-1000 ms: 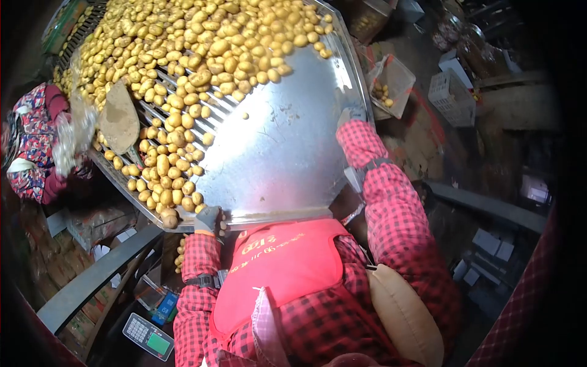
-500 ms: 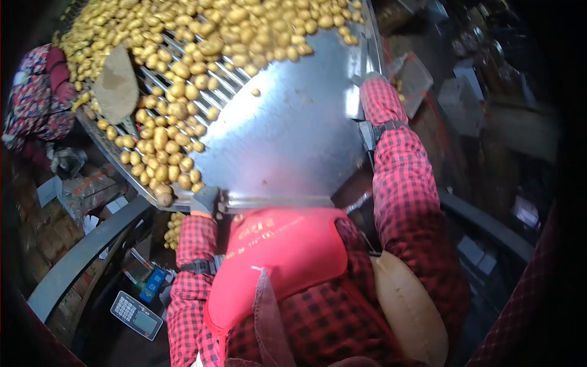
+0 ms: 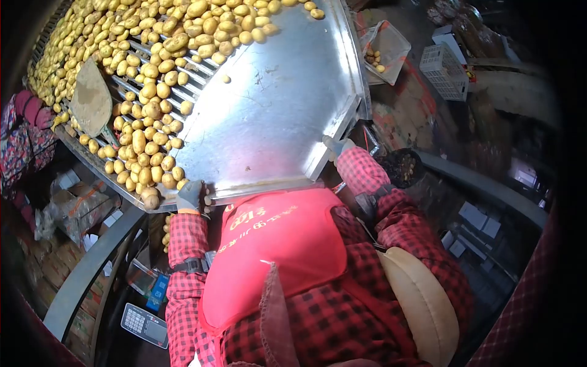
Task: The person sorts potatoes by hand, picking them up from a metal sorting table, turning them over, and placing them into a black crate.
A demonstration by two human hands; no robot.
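right hand (image 3: 338,147) dropped to the steel chute's (image 3: 275,116) corner, grip unclear; left hand (image 3: 191,196) clasps its lip beside countless potatoes (image 3: 147,144).

Your right hand (image 3: 338,147) has dropped away from the far right rim of the metal sorting table (image 3: 275,110), where it rested high up a second ago; now it sits at the table's lower right corner, near the middle of the frame, with the sleeve bent in close to your red apron (image 3: 281,244). The view has shifted too: the potatoes (image 3: 147,140) on the rollers sit further toward the upper left, and the co-worker's floral sleeve (image 3: 21,134) has slid out to the left edge. A dark round bucket (image 3: 400,166) has come into view just right of your right forearm
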